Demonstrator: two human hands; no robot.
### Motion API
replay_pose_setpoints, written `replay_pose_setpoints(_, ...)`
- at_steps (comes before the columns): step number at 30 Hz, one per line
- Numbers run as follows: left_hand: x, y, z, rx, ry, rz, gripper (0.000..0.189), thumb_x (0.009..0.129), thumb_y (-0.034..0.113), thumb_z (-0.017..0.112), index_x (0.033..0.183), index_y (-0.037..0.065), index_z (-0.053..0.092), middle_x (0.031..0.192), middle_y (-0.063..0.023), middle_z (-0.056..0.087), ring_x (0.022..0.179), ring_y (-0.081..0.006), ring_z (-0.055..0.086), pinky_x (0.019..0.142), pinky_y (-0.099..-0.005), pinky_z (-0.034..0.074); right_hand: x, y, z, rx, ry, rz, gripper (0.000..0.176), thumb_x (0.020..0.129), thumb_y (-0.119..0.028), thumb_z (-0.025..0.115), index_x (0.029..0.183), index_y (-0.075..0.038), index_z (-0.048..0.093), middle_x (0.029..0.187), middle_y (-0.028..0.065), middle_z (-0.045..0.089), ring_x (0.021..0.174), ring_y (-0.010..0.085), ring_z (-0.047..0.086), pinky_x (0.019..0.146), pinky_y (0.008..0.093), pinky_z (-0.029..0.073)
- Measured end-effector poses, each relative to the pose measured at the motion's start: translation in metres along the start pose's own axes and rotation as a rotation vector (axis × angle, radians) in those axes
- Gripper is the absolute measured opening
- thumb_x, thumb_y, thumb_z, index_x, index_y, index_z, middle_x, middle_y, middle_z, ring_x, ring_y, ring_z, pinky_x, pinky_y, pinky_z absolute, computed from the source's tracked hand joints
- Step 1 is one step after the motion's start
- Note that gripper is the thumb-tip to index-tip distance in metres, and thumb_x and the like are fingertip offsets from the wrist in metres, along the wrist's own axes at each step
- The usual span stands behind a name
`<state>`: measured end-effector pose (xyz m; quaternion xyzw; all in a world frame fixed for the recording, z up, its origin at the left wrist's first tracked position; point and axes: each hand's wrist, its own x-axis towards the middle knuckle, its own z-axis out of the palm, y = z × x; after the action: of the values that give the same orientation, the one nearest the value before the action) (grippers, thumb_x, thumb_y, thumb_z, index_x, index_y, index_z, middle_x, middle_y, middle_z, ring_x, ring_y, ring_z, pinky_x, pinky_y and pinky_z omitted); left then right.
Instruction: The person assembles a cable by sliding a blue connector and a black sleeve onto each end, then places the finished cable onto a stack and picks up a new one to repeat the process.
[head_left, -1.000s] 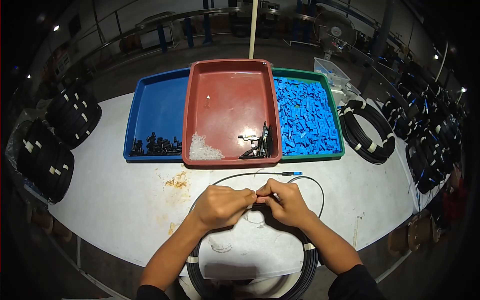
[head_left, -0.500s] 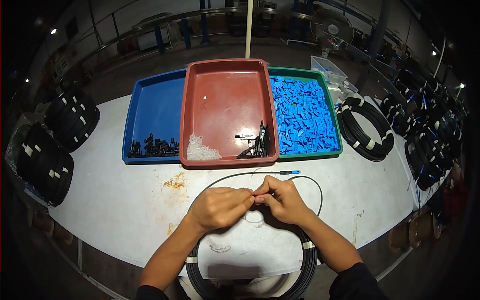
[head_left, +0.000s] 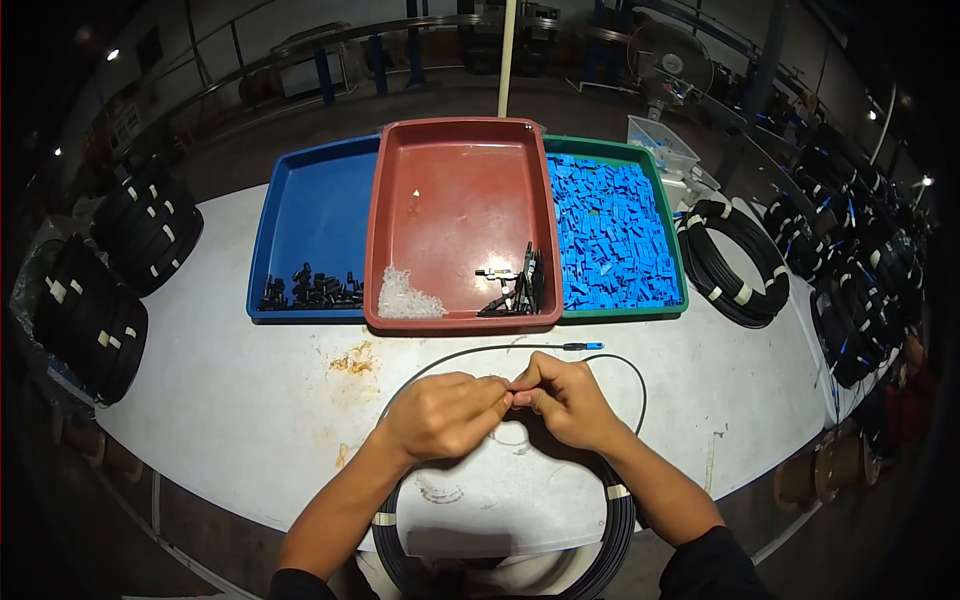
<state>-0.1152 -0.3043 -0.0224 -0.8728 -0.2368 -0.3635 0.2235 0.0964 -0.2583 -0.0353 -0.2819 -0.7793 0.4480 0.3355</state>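
My left hand (head_left: pixel 440 413) and my right hand (head_left: pixel 567 401) meet fingertip to fingertip above the white table (head_left: pixel 240 400), both pinching a small part on a black cable end; the part itself is mostly hidden by the fingers. A coil of black cable (head_left: pixel 612 520) lies under my wrists at the table's near edge. One strand loops out to a blue connector (head_left: pixel 584 346) lying just beyond my right hand.
Three trays stand behind: a blue tray (head_left: pixel 310 215) with small black parts, a red tray (head_left: pixel 450 200) with clear bits and black pieces, a green tray (head_left: pixel 672 245) full of blue parts. Black cable coils (head_left: pixel 735 262) lie right and left (head_left: pixel 95 320). A rust-coloured stain (head_left: pixel 352 364) marks the table.
Both hands stay together at the same spot; fingers have shifted slightly on the cable end. The view wobbled a little.
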Motion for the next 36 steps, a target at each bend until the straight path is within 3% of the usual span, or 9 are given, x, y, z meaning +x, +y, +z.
replay_pose_setpoints(7,-0.002,0.009,0.0,-0.859,0.016,-0.976,0.022,0.07,-0.003,0.079,0.091,0.0,0.074,0.082,-0.0167,0.075,0.063,-0.0254,0.071,0.057,-0.0311,0.056,0.001,-0.007,-0.007,-0.547,0.084,-0.663,0.023,0.069,0.004,0.07,0.088,-0.001,0.059,0.092,0.0109,0.065,0.08,0.028,0.063,0.068,0.037,0.052)
replay_pose_setpoints(10,0.002,0.01,-0.004,-0.4,-0.052,-0.5,0.014,0.07,-0.001,0.079,0.084,-0.001,0.075,0.085,-0.0155,0.076,0.066,-0.0229,0.072,0.059,-0.03,0.058,0.001,-0.016,-0.008,-0.569,0.084,-0.629,0.016,0.074,0.004,0.07,0.083,0.0,0.057,0.086,0.0117,0.067,0.074,0.0253,0.065,0.065,0.0349,0.051)
replay_pose_setpoints(12,0.002,0.006,0.0,-0.085,-0.002,-0.035,0.013,0.073,-0.001,0.075,0.086,-0.001,0.073,0.094,-0.0123,0.075,0.069,-0.0221,0.072,0.059,-0.0311,0.059,-0.002,-0.014,-0.005,-0.106,-0.003,-0.026,0.013,0.082,0.005,0.069,0.082,0.002,0.056,0.075,0.0135,0.068,0.066,0.0243,0.066,0.06,0.0336,0.051)
replay_pose_setpoints(14,0.005,0.004,-0.004,-0.021,0.0,0.013,0.014,0.07,-0.001,0.077,0.084,-0.001,0.074,0.092,-0.0109,0.076,0.068,-0.0208,0.073,0.061,-0.0304,0.06,-0.001,-0.006,0.001,0.025,0.043,-0.083,0.01,0.087,0.004,0.067,0.084,0.003,0.057,0.067,0.0155,0.067,0.059,0.025,0.066,0.057,0.0331,0.05)
replay_pose_setpoints(18,-0.002,0.004,0.0,-0.241,0.004,-0.262,0.012,0.071,0.0,0.08,0.082,-0.002,0.076,0.089,-0.0112,0.077,0.067,-0.0183,0.073,0.063,-0.0283,0.061,0.0,-0.003,0.003,-0.134,0.11,-0.223,0.011,0.083,0.004,0.069,0.087,0.003,0.059,0.077,0.0146,0.067,0.067,0.028,0.067,0.062,0.0355,0.052)
replay_pose_setpoints(24,0.009,0.014,-0.006,-0.982,-0.014,-1.167,0.012,0.075,0.0,0.082,0.085,-0.004,0.077,0.082,-0.0151,0.077,0.07,-0.0188,0.076,0.064,-0.0267,0.059,0.002,-0.01,-0.005,-0.535,0.123,-0.691,0.021,0.071,0.002,0.072,0.089,0.002,0.061,0.081,0.0146,0.064,0.068,0.0317,0.062,0.063,0.039,0.052)
replay_pose_setpoints(28,0.011,0.007,-0.006,0.031,0.013,0.075,0.009,0.07,0.001,0.075,0.079,-0.001,0.073,0.085,-0.0147,0.074,0.069,-0.0224,0.073,0.064,-0.0304,0.061,-0.006,0.0,0.001,-0.136,0.105,-0.225,0.013,0.077,0.006,0.071,0.085,0.002,0.061,0.075,0.0134,0.066,0.066,0.0254,0.065,0.062,0.0335,0.051)
replay_pose_setpoints(30,0.006,0.004,-0.005,0.069,0.051,0.093,0.014,0.068,0.001,0.074,0.082,-0.001,0.073,0.09,-0.0126,0.074,0.072,-0.0204,0.073,0.062,-0.0299,0.06,-0.005,0.001,0.003,0.175,0.058,0.035,0.01,0.084,0.008,0.068,0.083,0.002,0.061,0.073,0.015,0.068,0.068,0.0214,0.07,0.062,0.0292,0.051)
replay_pose_setpoints(36,0.002,0.008,-0.001,-0.466,0.08,-0.533,0.011,0.07,-0.003,0.079,0.079,0.001,0.074,0.078,-0.0141,0.076,0.064,-0.0217,0.074,0.059,-0.0282,0.059,0.001,-0.004,-0.003,-0.289,0.081,-0.376,0.02,0.077,0.012,0.072,0.092,0.002,0.064,0.089,0.0131,0.072,0.078,0.0246,0.072,0.068,0.0312,0.057)
